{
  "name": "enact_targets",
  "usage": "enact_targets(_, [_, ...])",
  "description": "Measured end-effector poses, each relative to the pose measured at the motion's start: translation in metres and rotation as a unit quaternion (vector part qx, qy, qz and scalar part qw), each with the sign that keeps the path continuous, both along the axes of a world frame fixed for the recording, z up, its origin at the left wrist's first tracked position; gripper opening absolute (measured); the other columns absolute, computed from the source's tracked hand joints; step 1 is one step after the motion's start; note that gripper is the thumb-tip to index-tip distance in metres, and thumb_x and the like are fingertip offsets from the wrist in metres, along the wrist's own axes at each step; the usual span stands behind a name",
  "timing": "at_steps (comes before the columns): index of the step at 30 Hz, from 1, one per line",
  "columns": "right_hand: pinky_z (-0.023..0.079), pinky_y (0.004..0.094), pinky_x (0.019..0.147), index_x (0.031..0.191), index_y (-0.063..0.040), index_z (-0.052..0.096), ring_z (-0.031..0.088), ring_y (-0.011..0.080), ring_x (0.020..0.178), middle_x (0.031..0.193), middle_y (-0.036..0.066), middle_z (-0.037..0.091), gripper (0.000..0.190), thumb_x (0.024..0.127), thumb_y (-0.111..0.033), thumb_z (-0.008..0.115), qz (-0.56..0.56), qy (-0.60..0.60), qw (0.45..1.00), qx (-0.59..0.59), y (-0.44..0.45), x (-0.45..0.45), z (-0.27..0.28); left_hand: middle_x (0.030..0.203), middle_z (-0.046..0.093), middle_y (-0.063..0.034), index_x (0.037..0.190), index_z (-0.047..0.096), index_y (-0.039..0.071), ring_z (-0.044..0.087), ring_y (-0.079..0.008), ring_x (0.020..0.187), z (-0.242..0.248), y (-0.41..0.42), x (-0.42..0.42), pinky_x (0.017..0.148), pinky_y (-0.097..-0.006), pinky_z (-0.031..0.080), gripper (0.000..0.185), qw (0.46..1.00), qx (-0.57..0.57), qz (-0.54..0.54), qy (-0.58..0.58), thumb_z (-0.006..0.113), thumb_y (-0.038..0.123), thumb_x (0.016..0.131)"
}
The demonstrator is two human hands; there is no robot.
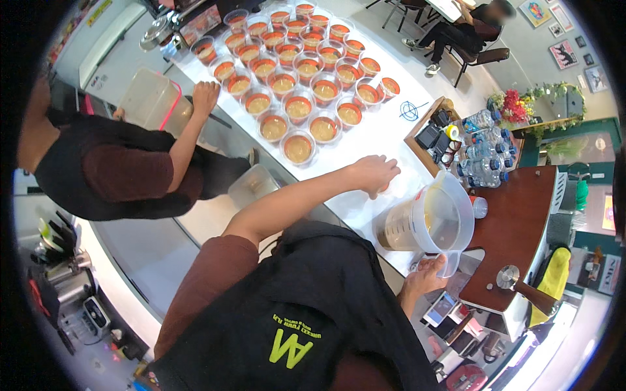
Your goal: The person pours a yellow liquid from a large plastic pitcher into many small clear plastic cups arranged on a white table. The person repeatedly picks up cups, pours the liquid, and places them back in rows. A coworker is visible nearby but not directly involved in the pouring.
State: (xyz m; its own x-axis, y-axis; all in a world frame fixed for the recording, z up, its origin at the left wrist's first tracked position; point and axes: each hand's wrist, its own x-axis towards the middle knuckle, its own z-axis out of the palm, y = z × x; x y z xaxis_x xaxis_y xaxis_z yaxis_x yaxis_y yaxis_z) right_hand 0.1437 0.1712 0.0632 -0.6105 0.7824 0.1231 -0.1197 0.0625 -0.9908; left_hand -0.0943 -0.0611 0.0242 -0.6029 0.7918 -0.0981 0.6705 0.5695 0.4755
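My right hand (426,280) grips the handle of a large translucent plastic measuring jug (406,227). The jug tilts and has pale brown liquid in its lower part. My left hand (375,175) reaches across the white table (349,207), its fingers curled downward. Beneath it shows a bit of something clear with an orange patch, mostly hidden; whether the fingers hold it I cannot tell. Several clear plastic cups with orange bands stand in close rows beyond, holding pale brown liquid; the nearest cup (298,148) is left of my left hand.
A wooden tray (424,152) holds dark devices, tape and glasses. Several water bottles (481,171) stand beside it, near a brown counter (513,220). At left, a co-worker (132,166) holds a translucent plastic container (151,100). Another person (469,29) sits farther off.
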Motion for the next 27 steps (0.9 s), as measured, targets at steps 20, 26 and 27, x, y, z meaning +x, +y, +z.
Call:
enact_targets(20, [0.051,0.0286,0.065,0.098,-0.004,0.057,0.061,0.0142,0.072,0.081,0.004,0.063,0.042,0.1,-0.04,0.078,0.045,0.002,0.999,0.027,-0.021,-0.001,-0.034,0.14,0.059,-0.026,0.14,0.055,-0.006,0.054,-0.0481,0.14,-0.02,0.065,-0.196,0.118,-0.0602,0.043,0.086,0.987,-0.062,0.12,0.084,0.096,0.034,0.075])
enact_targets(26, [0.056,0.0344,0.076,0.124,0.003,0.06,0.066,0.0201,0.086,0.1,0.01,0.066,0.078,0.092,-0.066,0.079,0.083,-0.055,0.992,0.075,0.0,0.017,-0.06,0.156,0.05,-0.0303,0.152,0.048,-0.007,0.038,-0.0499,0.155,-0.056,0.073,-0.207,0.123,-0.0647,0.037,0.091,0.978,-0.022,0.124,0.169,0.09,0.027,0.079])
enact_targets(27, [0.056,0.0362,0.084,0.129,0.004,0.059,0.067,0.0217,0.095,0.109,0.011,0.065,0.092,0.086,-0.076,0.076,0.098,-0.051,0.991,0.072,0.007,0.024,-0.057,0.157,0.049,-0.03,0.152,0.049,-0.007,0.037,-0.0488,0.156,-0.054,0.079,-0.202,0.123,-0.065,0.036,0.088,0.978,-0.003,0.109,0.18,0.088,0.025,0.08])
